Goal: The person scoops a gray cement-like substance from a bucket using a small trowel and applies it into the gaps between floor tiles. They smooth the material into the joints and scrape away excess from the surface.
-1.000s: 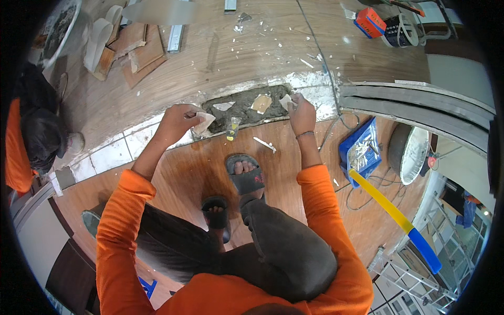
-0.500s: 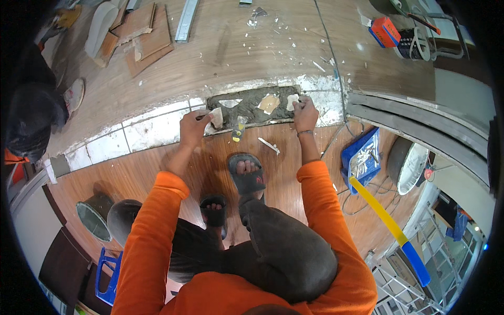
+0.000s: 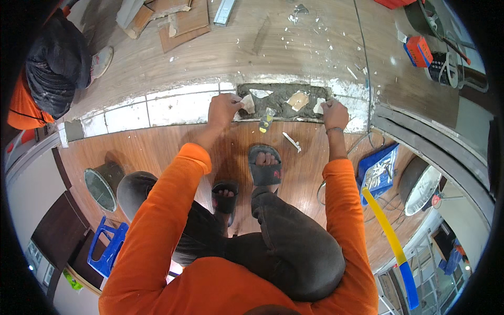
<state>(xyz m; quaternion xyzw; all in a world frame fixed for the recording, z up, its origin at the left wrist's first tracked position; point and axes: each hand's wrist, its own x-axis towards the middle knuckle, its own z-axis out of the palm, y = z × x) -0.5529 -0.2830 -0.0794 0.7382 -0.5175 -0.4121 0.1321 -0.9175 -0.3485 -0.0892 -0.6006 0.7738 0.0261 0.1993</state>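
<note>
A strip of wet grey mortar (image 3: pixel 281 109) fills a gap in the white-tiled threshold in front of me. My left hand (image 3: pixel 224 109) pinches the edge of a pale tile fragment (image 3: pixel 248 104) at the mortar's left end. At its right end, the fingers of my right hand (image 3: pixel 335 114) close on a small white tile fragment (image 3: pixel 318 106). Between them, a white shard (image 3: pixel 261 93) and a beige tile shard (image 3: pixel 298 101) lie in the mortar. A small yellow-and-grey tool (image 3: pixel 265 122) rests across the near edge; its exact kind is unclear.
A white strip (image 3: pixel 292 142) lies on the wood floor by my sandals. On the right are a blue dustpan (image 3: pixel 378 169) with a yellow-and-blue handle, a round tub (image 3: pixel 420 186) and a cable (image 3: pixel 363 52). A bucket (image 3: pixel 103 185) and blue stool (image 3: pixel 107 247) stand left. Another person (image 3: pixel 56 65) is at far left.
My view has turned, so the scene sits further right in the picture. Both hands stay at the same two fragments at the mortar's ends.
</note>
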